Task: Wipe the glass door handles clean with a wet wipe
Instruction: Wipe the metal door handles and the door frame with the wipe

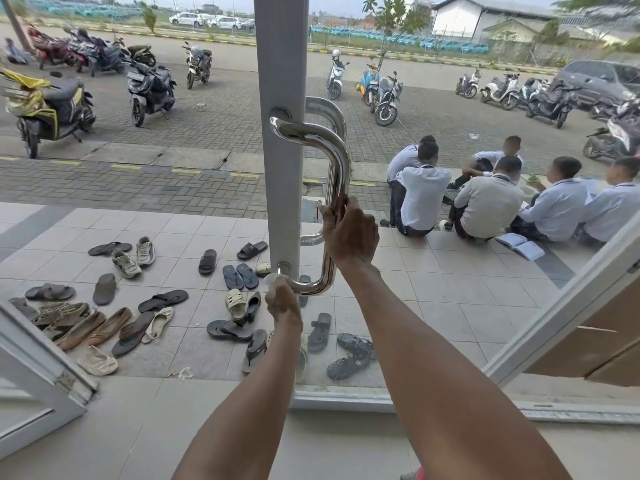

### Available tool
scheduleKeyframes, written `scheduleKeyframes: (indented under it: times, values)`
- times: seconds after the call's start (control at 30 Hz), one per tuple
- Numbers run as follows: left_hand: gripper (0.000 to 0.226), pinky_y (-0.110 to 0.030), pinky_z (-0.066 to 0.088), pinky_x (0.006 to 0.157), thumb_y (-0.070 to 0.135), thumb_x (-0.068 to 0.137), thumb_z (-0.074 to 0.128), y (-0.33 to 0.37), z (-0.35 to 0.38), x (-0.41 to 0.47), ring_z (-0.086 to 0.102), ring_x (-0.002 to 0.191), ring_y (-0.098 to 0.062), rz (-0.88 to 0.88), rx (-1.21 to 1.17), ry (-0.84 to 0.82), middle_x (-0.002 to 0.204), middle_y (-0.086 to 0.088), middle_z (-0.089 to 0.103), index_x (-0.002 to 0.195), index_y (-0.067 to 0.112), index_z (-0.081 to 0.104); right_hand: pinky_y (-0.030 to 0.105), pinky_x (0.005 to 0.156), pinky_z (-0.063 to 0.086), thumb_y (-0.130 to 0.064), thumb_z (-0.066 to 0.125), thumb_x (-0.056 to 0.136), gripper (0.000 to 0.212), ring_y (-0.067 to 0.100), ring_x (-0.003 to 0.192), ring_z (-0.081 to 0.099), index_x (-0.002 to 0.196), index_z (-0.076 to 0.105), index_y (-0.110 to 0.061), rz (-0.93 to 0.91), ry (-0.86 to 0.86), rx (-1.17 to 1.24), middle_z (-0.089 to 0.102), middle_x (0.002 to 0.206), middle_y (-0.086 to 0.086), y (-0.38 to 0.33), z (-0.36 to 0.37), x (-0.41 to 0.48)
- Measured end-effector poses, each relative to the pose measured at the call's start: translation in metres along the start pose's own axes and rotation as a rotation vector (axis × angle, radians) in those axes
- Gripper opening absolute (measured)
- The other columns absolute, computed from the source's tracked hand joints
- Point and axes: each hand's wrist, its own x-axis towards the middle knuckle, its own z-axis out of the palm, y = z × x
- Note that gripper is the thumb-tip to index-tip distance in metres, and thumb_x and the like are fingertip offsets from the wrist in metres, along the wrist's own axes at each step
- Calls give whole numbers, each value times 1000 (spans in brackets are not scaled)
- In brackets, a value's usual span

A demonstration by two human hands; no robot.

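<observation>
Forearms reach up from the lower frame toward the door. Left hand (284, 301) is closed on a pale wet wipe (271, 280), pressed at the lower bend of the near chrome handle (337, 174), just beside its lower mount on the white door stile (281, 81). Right hand (349, 233) is higher, fingers (325, 214) wrapped round the vertical bar at about mid-height, bracing it. A second handle (329, 110) sits on the outer face of the glass, seen through it; no hand is on it.

Risks, judged:
- Door stands ajar and probably swings freely; a hard rub could push it if the right grip slackens.
- Wipe is bunched small; it could slip out at the curved bend, or miss the back of the bar and the mount collar.
- Outer handle is easy to skip.
- Wet streaks on polished chrome would show.

Containers: none in view, neither wipe pack nor bin.

Farther: sandals and shoes (239, 299) scattered on the tiled porch, seated people (422, 192) at the step, parked motorbikes (149, 88) beyond.
</observation>
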Motion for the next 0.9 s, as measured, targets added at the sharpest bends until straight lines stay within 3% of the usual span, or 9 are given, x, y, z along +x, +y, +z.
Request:
scheduleKeyframes:
  times: [0.03,0.07,0.13,0.23,0.3,0.57,0.7,0.77,0.9]
  values:
    - [77,-40,47,81,84,63,49,-7,0,-5,57,93,-26,101,185,-33,103,-11,63,82,10,60,35,69,47,-50,61,88,38,36,86,67,100,61,-14,-1,0,2,72,85,11,0,0,0]
    - [46,-44,44,97,50,87,45,-14,0,-9,54,114,-28,247,415,-128,128,-13,58,96,9,64,35,69,47,-49,61,88,37,36,86,67,100,61,-14,-3,0,2,72,85,11,0,0,0]
    - [49,-41,20,121,19,90,42,-33,-1,-9,24,146,-24,495,790,-316,157,-9,31,136,7,51,35,68,47,-48,61,88,36,37,85,66,100,61,-14,-8,-1,3,72,84,11,0,0,0]
    - [86,-31,-1,122,7,81,47,-52,-18,7,0,151,-15,776,1254,-454,164,-2,4,156,11,5,35,67,47,-46,61,88,34,36,85,67,99,60,-14,-11,-6,8,72,84,11,0,-1,0]
    - [93,-35,1,121,7,79,48,-50,-33,21,-2,151,-13,782,1365,-409,164,2,-1,156,16,-3,35,67,47,-47,61,88,35,36,85,67,100,60,-14,-18,-10,8,72,84,11,0,-1,-1]
    - [88,-33,-4,121,9,69,50,-27,-49,33,20,149,-18,976,1455,-423,159,-4,27,153,10,23,36,68,46,-48,59,89,36,37,85,67,102,58,-14,-4,-12,-8,72,85,12,1,1,-1]
    - [82,-21,27,111,5,67,50,-19,-28,8,46,132,-22,941,1206,-564,144,-9,51,148,13,37,37,69,47,-47,58,89,35,37,87,66,102,58,-15,1,-12,-5,72,86,12,0,0,-1]
    - [81,-27,44,102,-1,66,48,-8,-19,2,58,119,-26,863,1077,-552,131,-11,62,145,16,44,37,70,47,-47,58,89,35,37,87,66,102,58,-15,5,-16,-5,72,86,12,1,0,-1]
    - [69,-39,44,108,-20,77,41,5,-11,3,55,127,-22,686,775,-605,134,-12,60,139,9,51,36,69,48,-48,59,89,35,35,85,68,101,59,-15,-14,-13,-1,73,85,11,2,1,-1]
